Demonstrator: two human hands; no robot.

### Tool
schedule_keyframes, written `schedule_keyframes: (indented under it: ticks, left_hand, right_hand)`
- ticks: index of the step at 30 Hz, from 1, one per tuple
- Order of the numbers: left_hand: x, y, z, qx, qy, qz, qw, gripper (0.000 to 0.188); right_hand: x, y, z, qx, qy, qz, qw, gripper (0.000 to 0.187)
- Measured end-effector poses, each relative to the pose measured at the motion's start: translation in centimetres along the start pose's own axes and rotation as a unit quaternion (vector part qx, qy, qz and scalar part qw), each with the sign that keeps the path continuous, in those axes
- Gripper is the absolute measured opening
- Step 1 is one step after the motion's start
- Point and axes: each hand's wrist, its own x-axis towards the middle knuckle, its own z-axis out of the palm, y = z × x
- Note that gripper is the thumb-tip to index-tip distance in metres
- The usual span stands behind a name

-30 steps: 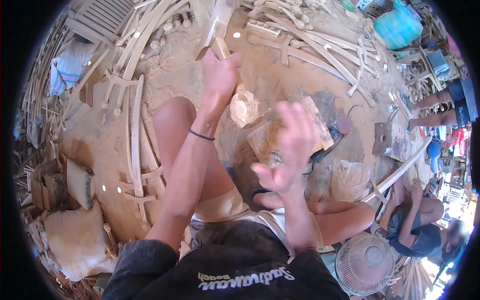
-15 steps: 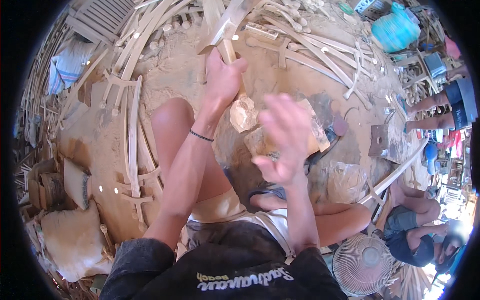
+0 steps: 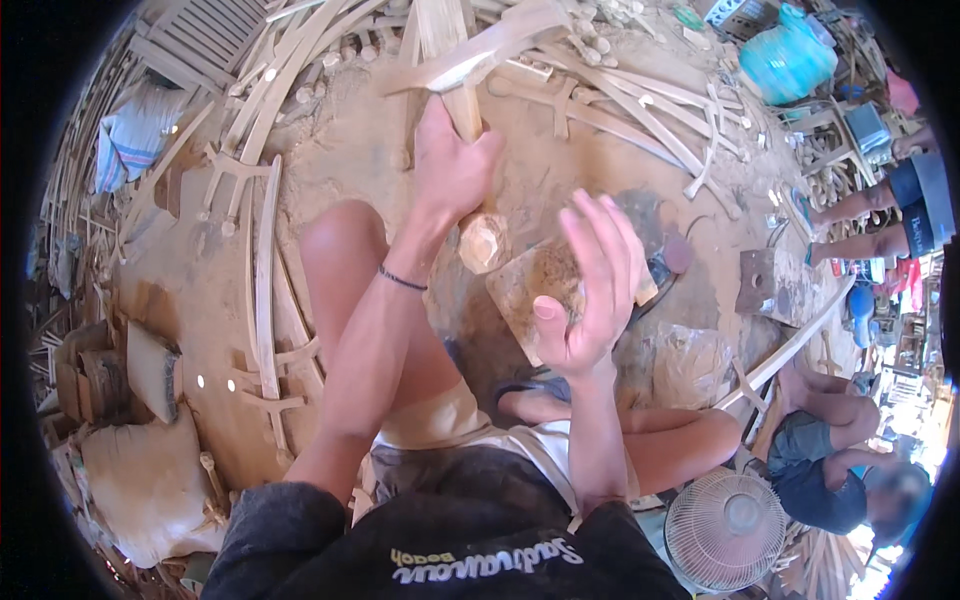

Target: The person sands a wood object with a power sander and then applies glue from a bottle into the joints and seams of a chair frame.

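My left hand (image 3: 452, 165) is wrapped round the shaft of a wooden piece. The shaft's rounded, faceted end (image 3: 485, 243) points back toward me. Beyond my fist, a curved wooden bar (image 3: 490, 48) crosses it, slightly blurred; I cannot tell how the two are joined. My right hand (image 3: 595, 290) hovers with its thumb and fingers apart, holding nothing. Below and partly behind it lies a flat wooden block (image 3: 515, 300) on the ground, close to the faceted end but apart from it.
Branched wooden parts (image 3: 265, 270) lie on the left, with more pieces (image 3: 640, 110) at the far right. A plastic bag (image 3: 692, 360), a fan (image 3: 727, 530) and a seated person (image 3: 825, 470) are on my right. Another person's legs (image 3: 870, 220) show farther off. A cushion (image 3: 145, 480) sits left.
The curved bar has turned to lie more crosswise, and the faceted end has dropped slightly nearer to me. My right hand has shifted right, away from that end, uncovering more of the block.
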Motion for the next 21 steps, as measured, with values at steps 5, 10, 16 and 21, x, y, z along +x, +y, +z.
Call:
schedule_keyframes:
  ticks: [5,10,16,21]
  left_hand:
    - [0.4,-0.9,-0.8,0.020,0.021,-0.007,1.000,0.023]
    - [0.6,-1.8,1.1,0.094,0.031,0.127,0.987,0.050]
    - [0.3,-4.4,-1.3,-0.015,-0.008,-0.012,1.000,0.054]
    - [0.6,-1.1,0.3,-0.051,-0.023,-0.070,0.996,0.023]
  right_hand:
    - [0.2,-0.5,1.3,-0.204,-0.126,-0.025,0.970,0.070]
    - [-1.4,-0.1,-0.5,0.039,-0.067,0.034,0.996,0.069]
    - [-1.1,-0.8,-1.0,-0.057,0.040,0.093,0.993,0.077]
    - [-2.5,0.2,0.5,-0.221,-0.096,0.064,0.968,0.078]
